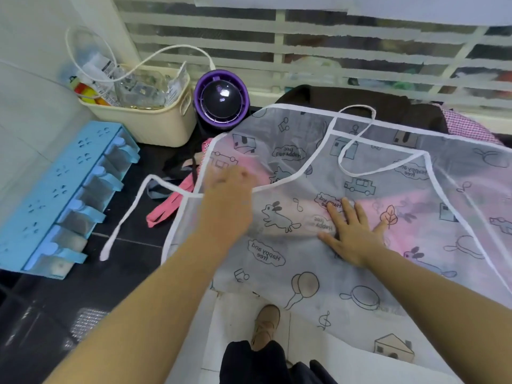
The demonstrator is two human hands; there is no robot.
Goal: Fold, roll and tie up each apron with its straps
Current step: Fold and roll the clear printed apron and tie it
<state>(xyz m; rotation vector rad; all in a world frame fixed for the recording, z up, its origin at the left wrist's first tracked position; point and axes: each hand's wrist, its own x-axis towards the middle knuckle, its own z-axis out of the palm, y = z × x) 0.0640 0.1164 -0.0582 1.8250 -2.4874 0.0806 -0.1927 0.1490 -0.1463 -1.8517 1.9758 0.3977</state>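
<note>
Apron: long axis runs away from me.
Left hand: blurred, I cannot tell its grip; nearest the side strap.
Right hand: flat, pressing.

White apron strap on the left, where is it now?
In the head view, left side: the white strap trails from the clear printed apron onto the dark counter, between the blue drawer rack and a pink strap.

A translucent white apron with cartoon prints lies spread out on the dark bench, its hem hanging over the near edge. Its neck loop rests on the bib, and one waist strap trails left.
</note>
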